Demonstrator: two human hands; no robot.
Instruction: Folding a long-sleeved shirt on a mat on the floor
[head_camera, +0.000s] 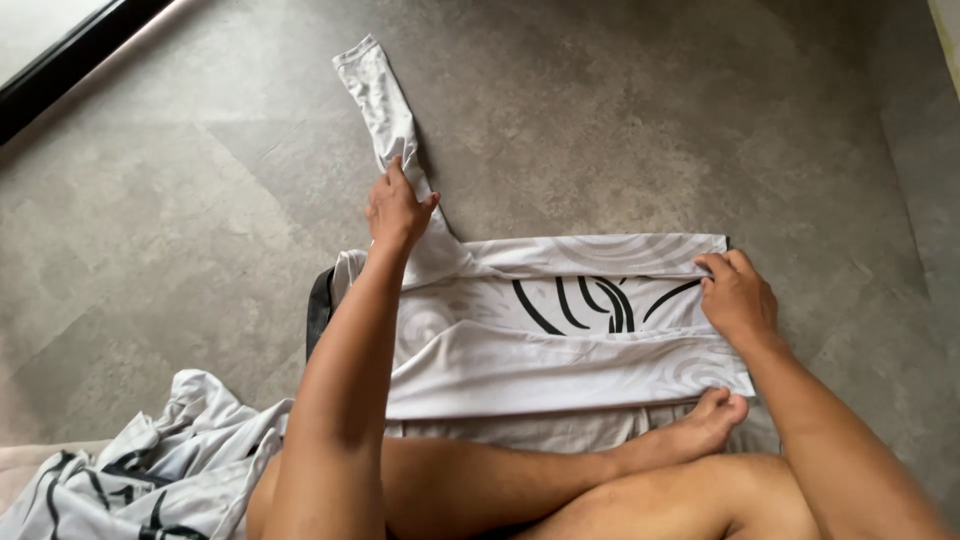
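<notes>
A white long-sleeved shirt (560, 340) with black curved stripes lies on the grey floor, its sides folded inward over the middle. One sleeve (385, 105) stretches away toward the top left. My left hand (397, 210) presses flat on that sleeve near the shoulder, fingers spread. My right hand (737, 295) rests on the shirt's right end, fingertips on the upper folded edge. My bare foot (700, 425) lies on the shirt's lower right part.
A crumpled pile of white and black garments (150, 470) sits at the lower left beside my leg. A dark window or door frame (70, 50) runs across the top left corner. The floor (650, 120) is grey tile.
</notes>
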